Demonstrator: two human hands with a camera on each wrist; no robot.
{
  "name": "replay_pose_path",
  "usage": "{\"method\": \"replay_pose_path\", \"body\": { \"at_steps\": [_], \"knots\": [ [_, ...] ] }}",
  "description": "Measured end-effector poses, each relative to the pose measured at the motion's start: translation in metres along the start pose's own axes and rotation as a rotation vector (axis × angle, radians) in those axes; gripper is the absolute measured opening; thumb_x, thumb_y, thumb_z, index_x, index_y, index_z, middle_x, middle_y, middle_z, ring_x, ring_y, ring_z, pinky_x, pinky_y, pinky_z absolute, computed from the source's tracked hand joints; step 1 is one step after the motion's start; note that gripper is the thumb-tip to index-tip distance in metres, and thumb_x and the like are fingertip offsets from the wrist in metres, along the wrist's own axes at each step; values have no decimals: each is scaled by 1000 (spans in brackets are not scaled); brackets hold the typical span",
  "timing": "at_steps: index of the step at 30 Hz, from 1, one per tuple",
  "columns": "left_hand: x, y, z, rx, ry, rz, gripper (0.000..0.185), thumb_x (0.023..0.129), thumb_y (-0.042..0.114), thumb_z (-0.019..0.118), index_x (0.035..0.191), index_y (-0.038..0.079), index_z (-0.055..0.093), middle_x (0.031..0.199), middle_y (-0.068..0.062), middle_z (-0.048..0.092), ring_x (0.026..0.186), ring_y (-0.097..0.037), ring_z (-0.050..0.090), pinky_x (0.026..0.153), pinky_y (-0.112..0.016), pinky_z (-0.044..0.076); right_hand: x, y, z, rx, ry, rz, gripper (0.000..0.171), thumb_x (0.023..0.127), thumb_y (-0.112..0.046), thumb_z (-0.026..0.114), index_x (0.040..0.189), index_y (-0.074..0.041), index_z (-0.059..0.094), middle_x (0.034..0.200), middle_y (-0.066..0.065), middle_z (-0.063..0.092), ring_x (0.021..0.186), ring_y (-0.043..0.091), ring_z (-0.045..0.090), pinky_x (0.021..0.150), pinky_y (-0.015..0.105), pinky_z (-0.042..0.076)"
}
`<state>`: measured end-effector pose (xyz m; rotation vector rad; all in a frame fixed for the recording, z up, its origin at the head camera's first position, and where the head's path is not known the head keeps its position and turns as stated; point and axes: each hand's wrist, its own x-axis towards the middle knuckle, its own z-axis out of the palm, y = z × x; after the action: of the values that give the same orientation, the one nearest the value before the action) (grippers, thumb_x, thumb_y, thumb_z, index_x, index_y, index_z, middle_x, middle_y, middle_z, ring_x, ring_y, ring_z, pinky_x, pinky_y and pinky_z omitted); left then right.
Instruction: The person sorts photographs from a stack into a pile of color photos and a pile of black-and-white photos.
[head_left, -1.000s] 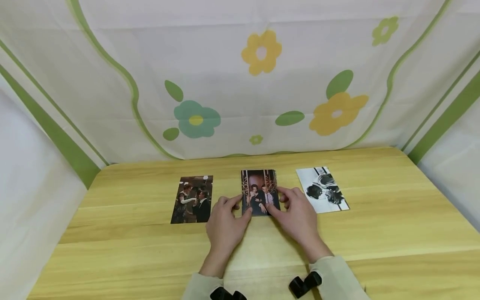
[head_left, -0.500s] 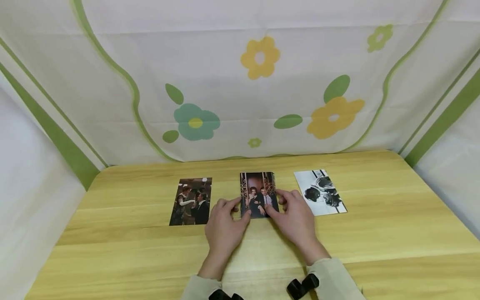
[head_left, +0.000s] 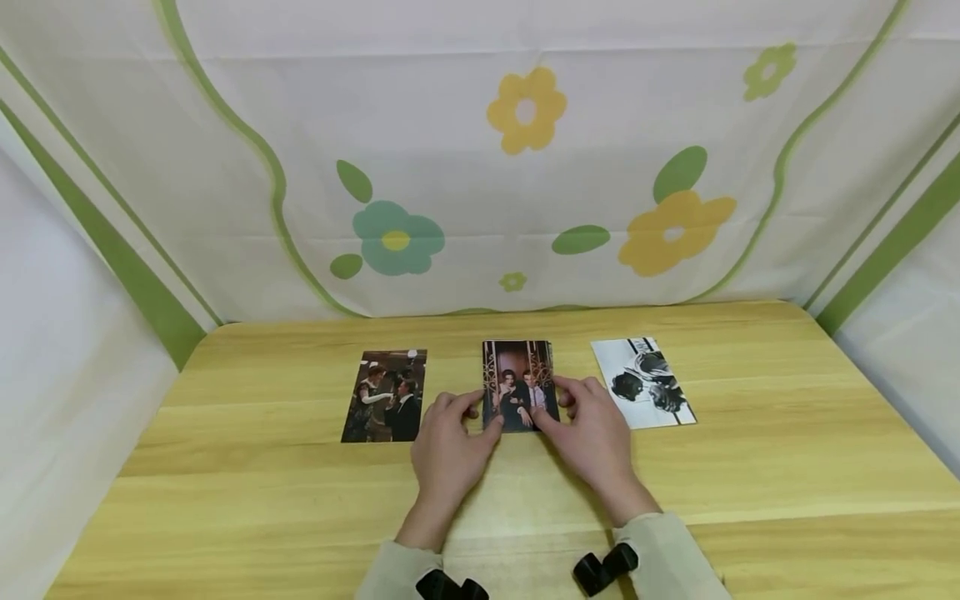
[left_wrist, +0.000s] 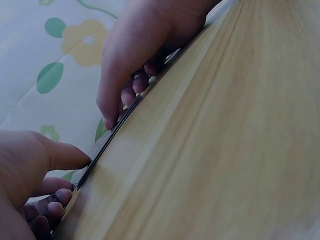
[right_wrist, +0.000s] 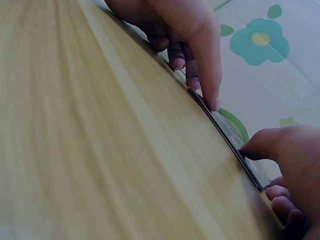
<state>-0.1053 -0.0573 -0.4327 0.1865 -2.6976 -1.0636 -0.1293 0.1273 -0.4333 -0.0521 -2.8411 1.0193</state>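
A small stack of photo cards (head_left: 517, 379) lies at the middle of the wooden table, its top card picturing two seated people. My left hand (head_left: 452, 446) grips the stack's left side, thumb on the near left corner and index finger along the edge. On the opposite side my right hand (head_left: 592, 435) holds it the same way, thumb over the near right corner. Dark layered edges of the stack (left_wrist: 107, 142) show in the left wrist view, flat on the wood. The right wrist view also shows both thumbs on the stack (right_wrist: 227, 135).
Left of the stack lies a dark photo card (head_left: 385, 396) of a couple. To the right, a black-and-white photo card (head_left: 645, 382) lies slightly turned. Behind the wooden table (head_left: 262, 492) hangs a white cloth (head_left: 450, 108) with printed flowers.
The head view shifts slightly. Both hands stay on the stack, and the cards keep their places on the table.
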Motion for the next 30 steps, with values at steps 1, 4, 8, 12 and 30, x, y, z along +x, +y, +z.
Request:
{"method": "replay_pose_path", "body": {
  "at_steps": [1, 4, 8, 12, 30],
  "knots": [
    [0, 0, 0, 0, -1, -1, 41, 86, 33, 89, 124, 20, 81, 96, 6, 66, 72, -7, 46, 61, -26, 35, 0, 1, 0, 0, 0, -1, 62, 89, -38, 85, 142, -9, 70, 101, 1, 62, 84, 14, 52, 71, 28, 40],
    [0, 0, 1, 5, 2, -7, 40, 85, 33, 90, 123, 20, 81, 95, 6, 66, 72, -7, 46, 61, -26, 35, -1, 2, 0, -3, -13, 1, 63, 89, -39, 85, 142, -10, 69, 101, 1, 61, 84, 14, 52, 71, 28, 40],
    [0, 0, 2, 9, 6, -4, 40, 85, 33, 90, 122, 21, 82, 95, 7, 66, 71, -6, 46, 60, -26, 35, -2, 3, -2, -3, -15, -5, 64, 89, -39, 84, 143, -9, 68, 102, 2, 62, 85, 15, 53, 71, 28, 40],
    [1, 1, 2, -11, -27, 11, 42, 87, 34, 89, 125, 20, 81, 96, 6, 66, 71, -6, 46, 60, -26, 34, -3, 2, -5, 10, 1, -6, 62, 92, -39, 83, 143, -7, 68, 103, 3, 63, 86, 17, 54, 72, 29, 41],
    [4, 1, -4, -47, -13, 1, 33, 90, 26, 87, 121, 15, 83, 93, 2, 69, 69, -7, 49, 60, -26, 35, 1, 2, -2, 11, -26, -24, 64, 94, -46, 82, 144, -9, 67, 103, 4, 61, 88, 18, 53, 74, 29, 40]
  ]
}}
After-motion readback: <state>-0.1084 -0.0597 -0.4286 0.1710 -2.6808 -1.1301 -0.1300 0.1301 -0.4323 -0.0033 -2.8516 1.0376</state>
